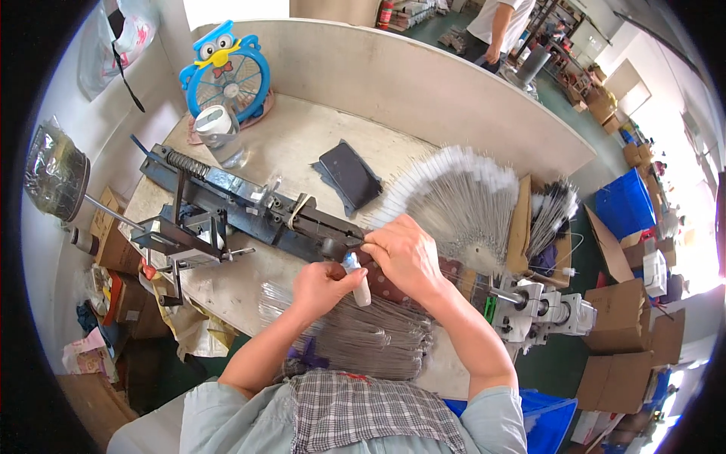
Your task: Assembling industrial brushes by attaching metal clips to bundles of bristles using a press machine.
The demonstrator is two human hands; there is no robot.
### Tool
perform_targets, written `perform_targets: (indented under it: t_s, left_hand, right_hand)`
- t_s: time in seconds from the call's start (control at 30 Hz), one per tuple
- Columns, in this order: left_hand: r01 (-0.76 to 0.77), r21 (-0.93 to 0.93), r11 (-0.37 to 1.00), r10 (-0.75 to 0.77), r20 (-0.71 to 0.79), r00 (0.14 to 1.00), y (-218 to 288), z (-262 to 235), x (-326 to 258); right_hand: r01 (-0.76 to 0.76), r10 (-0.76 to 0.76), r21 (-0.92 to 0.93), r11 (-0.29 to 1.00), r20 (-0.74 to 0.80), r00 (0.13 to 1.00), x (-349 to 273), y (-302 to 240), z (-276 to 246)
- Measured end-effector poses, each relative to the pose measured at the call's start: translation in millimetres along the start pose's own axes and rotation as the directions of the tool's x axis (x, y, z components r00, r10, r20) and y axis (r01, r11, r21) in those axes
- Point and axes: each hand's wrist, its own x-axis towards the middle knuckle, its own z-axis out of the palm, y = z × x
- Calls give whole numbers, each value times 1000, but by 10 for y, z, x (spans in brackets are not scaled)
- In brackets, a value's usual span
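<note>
My left hand [321, 289] is closed in a pinch beside a small whitish tube-like piece [362, 292] with a bit of blue above it. Whether the fingers grip that piece or something thinner is hidden. My right hand [407, 256] pinches at the right end of a long dark metal bench jig [249, 204]; what lies between its fingertips is too small to make out. Below both hands lies a thick bundle of thin grey wires [378, 337]. Beyond the right hand, more thin wires with white ends [461, 204] spread out in a fan.
A dark phone-like slab [350, 172] lies behind the jig. At the back left stand a blue cartoon fan [229, 83] and a clear jar with a white lid [215, 125]. A silver machine [541, 310] is at the right. Another person [499, 30] stands beyond the partition [423, 87].
</note>
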Motion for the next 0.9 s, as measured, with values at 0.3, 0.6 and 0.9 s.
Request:
perform_targets:
  t_s: [0.3,0.6,0.9]
  left_hand:
    - [95,-844,529,-11,105,994,-22,467,-32]
    - [12,-332,943,19,89,996,-69,-29,-60]
    - [137,-952,275,-539,-34,842,-1343,-861,-299]
  right_hand:
    - [2,1,151,988,-15,1000,-786,124,-100]
    - [-115,105,123,986,82,991,-572,325,465]
    - [-213,212,-8,977,130,969,-523,298,272]
